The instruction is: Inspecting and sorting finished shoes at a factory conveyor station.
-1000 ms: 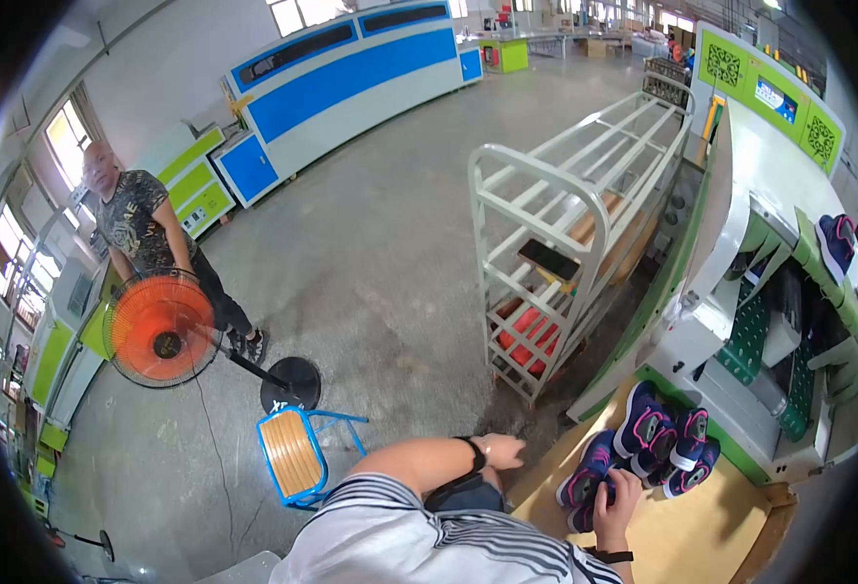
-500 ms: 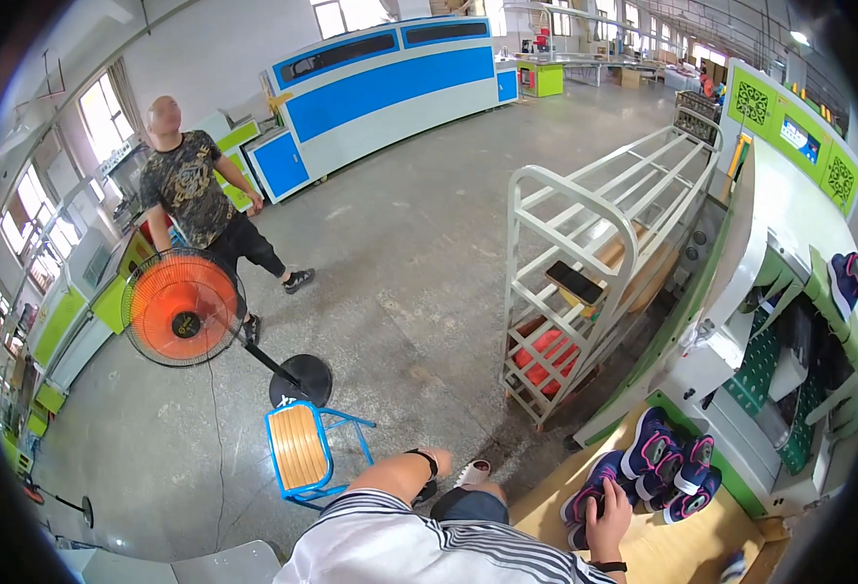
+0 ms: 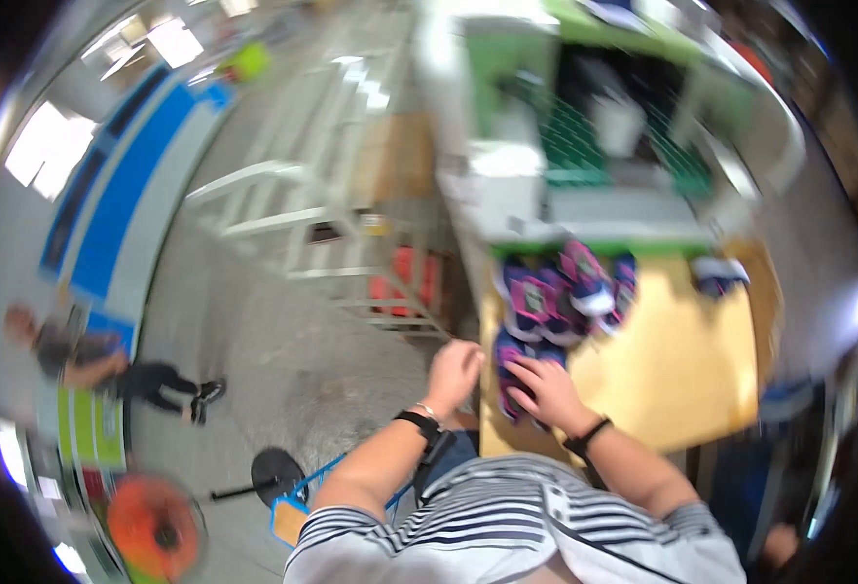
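Observation:
My right hand [image 3: 548, 391] bends its fingers over a navy and pink sneaker [image 3: 509, 368] at the near left of a yellow-topped table [image 3: 672, 384]. Just left of the table edge is my left hand [image 3: 456, 375], its fingers curled in and nothing showing in them. Beyond my right hand, several matching sneakers [image 3: 546, 297] lie heaped against the machine's front. One more dark sneaker [image 3: 719, 276] with a pale sole sits apart at the table's far right. Motion blur softens the whole view.
Behind the table stands a white and green machine [image 3: 507, 190] with a green perforated bed inside. A pale metal rack [image 3: 283, 195] is at the left, holding a red item [image 3: 409, 277]. Farther left are an orange fan [image 3: 156, 526], a blue-framed stool [image 3: 291, 516] and a person [image 3: 83, 355].
My view has swung right toward the table and machine. My left hand has come into view beside the table edge. My right hand is still at the near sneaker.

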`<act>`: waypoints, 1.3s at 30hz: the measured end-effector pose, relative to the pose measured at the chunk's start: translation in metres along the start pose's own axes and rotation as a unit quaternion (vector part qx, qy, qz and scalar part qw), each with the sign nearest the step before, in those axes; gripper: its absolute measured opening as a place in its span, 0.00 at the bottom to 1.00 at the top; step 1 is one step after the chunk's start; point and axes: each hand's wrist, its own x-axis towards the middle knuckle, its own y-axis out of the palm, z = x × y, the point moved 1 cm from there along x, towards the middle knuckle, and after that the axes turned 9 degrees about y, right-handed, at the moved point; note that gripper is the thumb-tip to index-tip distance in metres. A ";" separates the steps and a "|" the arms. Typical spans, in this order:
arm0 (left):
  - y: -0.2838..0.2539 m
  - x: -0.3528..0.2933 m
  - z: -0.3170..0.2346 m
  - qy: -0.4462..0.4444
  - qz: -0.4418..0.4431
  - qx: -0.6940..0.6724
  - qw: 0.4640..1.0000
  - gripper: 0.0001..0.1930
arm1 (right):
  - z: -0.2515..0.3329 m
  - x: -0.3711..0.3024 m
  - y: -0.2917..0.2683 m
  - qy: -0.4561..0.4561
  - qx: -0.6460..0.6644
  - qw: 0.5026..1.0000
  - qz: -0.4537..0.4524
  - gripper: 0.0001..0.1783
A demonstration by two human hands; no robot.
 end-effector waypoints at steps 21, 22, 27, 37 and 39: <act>0.086 0.043 -0.066 0.240 0.253 0.024 0.937 0.13 | -0.450 -0.041 -0.182 0.447 0.470 0.500 -0.574 0.37; 0.087 0.044 -0.066 0.243 0.248 0.016 0.938 0.11 | -0.453 -0.032 -0.180 0.464 0.424 0.487 -0.607 0.38; 0.065 0.038 -0.060 0.196 0.278 0.058 0.939 0.16 | -0.401 0.032 -0.182 0.584 0.286 0.465 -0.602 0.41; 0.078 0.025 -0.067 0.231 0.207 0.034 0.950 0.10 | -0.272 -0.154 -0.067 0.493 0.044 0.817 -0.297 0.41; 0.081 0.025 -0.067 0.222 0.203 0.029 0.953 0.09 | -0.219 -0.172 -0.041 0.527 0.270 0.758 -0.272 0.41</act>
